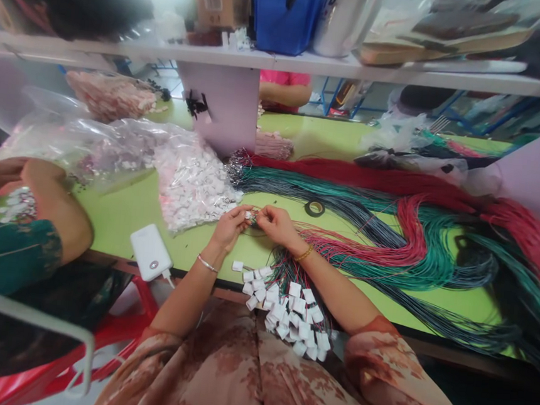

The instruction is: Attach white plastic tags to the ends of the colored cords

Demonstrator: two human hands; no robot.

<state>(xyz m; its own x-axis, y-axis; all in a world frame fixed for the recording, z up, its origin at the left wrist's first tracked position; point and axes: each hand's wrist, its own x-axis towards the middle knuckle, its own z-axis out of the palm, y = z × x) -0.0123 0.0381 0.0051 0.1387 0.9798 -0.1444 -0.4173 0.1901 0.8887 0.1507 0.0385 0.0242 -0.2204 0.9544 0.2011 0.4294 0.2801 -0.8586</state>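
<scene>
My left hand (230, 227) pinches a small white connector (249, 215) between thumb and fingertips. Close against it, the closed fingers of my right hand (278, 224) grip thin wire ends at the connector; the exact contact is too small to make out. Below my hands, a cluster of white connectors (295, 315) on wires hangs over the table's front edge. Red wires (365, 248) and green wires (387, 271) run rightward from beneath my right wrist. Left of my hands lies a clear plastic bag (196, 180) full of small white parts.
On the green table (112, 214), a white power bank (151, 252) with a cable sits near the front edge. A black tape roll (315, 208) lies beyond my hands, beside long bundles of dark wires (345, 210). A co-worker's arm (55, 199) rests at left. A shelf (282, 63) crosses above.
</scene>
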